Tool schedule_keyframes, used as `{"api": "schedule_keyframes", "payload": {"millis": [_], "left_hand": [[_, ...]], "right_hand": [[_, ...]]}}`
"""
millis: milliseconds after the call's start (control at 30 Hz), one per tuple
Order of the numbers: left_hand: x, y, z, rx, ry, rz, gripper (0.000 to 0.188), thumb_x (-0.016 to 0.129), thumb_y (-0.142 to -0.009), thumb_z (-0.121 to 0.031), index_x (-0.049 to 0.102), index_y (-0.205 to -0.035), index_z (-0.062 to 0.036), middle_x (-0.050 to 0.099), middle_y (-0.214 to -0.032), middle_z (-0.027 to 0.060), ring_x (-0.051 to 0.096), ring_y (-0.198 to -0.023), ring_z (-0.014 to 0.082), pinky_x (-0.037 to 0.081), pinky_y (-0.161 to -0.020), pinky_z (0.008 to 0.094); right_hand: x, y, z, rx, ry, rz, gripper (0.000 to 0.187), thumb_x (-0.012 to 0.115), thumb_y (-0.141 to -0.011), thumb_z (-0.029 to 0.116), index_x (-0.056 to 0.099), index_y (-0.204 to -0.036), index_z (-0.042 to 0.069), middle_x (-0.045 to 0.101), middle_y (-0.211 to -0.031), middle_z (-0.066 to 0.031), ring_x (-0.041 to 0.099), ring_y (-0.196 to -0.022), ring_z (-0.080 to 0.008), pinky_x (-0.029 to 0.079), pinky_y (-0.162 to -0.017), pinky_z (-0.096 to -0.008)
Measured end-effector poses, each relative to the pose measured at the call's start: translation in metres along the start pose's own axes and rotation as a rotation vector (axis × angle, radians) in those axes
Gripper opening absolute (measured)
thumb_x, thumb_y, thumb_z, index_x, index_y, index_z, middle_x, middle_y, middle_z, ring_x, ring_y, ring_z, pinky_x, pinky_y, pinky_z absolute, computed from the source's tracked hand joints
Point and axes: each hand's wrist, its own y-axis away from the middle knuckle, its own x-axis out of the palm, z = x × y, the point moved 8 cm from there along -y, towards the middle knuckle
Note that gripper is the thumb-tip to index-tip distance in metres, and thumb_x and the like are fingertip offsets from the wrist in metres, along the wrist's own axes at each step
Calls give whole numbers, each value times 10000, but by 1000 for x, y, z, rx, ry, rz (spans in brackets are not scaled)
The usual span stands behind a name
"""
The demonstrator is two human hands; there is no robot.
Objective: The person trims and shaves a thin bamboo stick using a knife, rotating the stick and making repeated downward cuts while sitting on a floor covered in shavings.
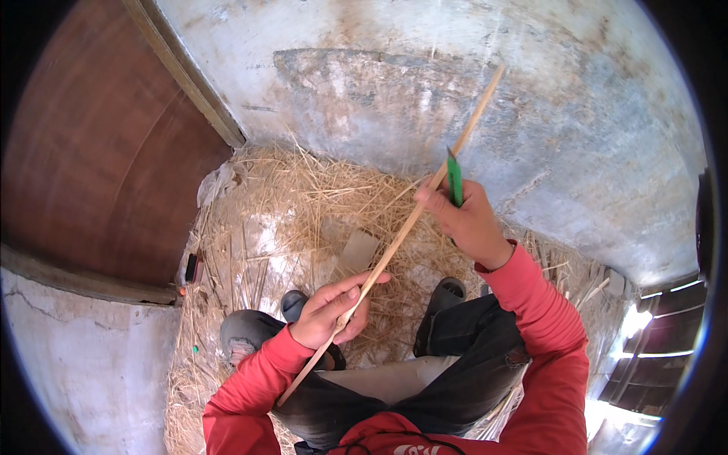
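Observation:
A long, thin pale wooden strip (406, 227) slants across the view, from above my left thigh up to a pointed tip in front of the wall. My left hand (332, 312) is closed around its lower part, thumb on top. Higher up, my right hand (466, 220) grips a green utility knife (454, 179), its short blade pointing up and away from me. The thumb and fingers of that hand also touch the strip, which runs just left of the knife. The knife's lower end is hidden in my palm.
Straw and shavings (326, 186) cover the floor between my sandalled feet. A flat block (358, 252) lies there. Ahead stands a stained plaster wall (394, 98); a brown door panel (114, 152) is on the left. A small dark red object (192, 268) lies near its frame.

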Motion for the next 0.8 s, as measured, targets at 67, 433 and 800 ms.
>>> {"api": "schedule_keyframes", "payload": {"millis": [67,433,800], "left_hand": [[-1,0,1,18,-15,4,510,373,-1131,-238,372,-1546,58,522,-647,37,413,-433,86,352,-428,234],[-18,12,18,-3,-206,-94,477,516,-1109,-152,431,-1569,-59,586,-751,14,447,-484,46,343,-439,215],[-29,17,0,101,-347,-319,484,567,-1090,-130,462,-1555,-46,476,-671,-64,397,-522,18,319,-476,213]], "right_hand": [[13,5,2,-7,88,62,370,742,-985,383,733,-1045,18,494,-672,72,447,-623,-35,333,-546,-243],[-38,-22,-21,14,-195,-226,266,675,-1034,307,674,-961,51,388,-584,87,325,-479,-28,239,-457,-248],[46,20,19,-253,550,145,447,593,-1033,451,713,-1078,22,566,-601,-137,586,-547,-321,448,-566,-427]]}}
